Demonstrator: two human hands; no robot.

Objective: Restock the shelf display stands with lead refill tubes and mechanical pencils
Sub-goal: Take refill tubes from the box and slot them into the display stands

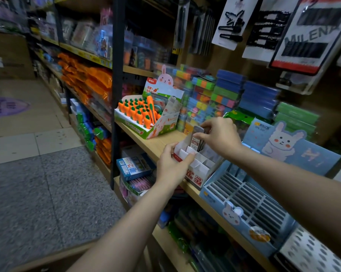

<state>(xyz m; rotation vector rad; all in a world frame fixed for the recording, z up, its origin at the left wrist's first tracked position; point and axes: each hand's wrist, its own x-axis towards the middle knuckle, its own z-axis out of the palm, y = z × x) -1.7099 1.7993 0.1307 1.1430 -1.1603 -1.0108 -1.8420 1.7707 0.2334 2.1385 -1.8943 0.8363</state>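
My left hand (172, 165) grips white stand (200, 163) at shelf (152, 142) front edge; right hand (219, 134) pinches lead tubes (197, 141) over back slot; most slots unfilled, restock just starting

"HB 0.7" on white display box (197, 173) front; "MILENA" on hanging hairpin card (311, 36).

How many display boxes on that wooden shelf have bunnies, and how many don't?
Bunny boxes: 2, the carrot pen box and the blue slotted box
No bunny: 1, the white lead refill stand, gripped by the left hand
Total: 3
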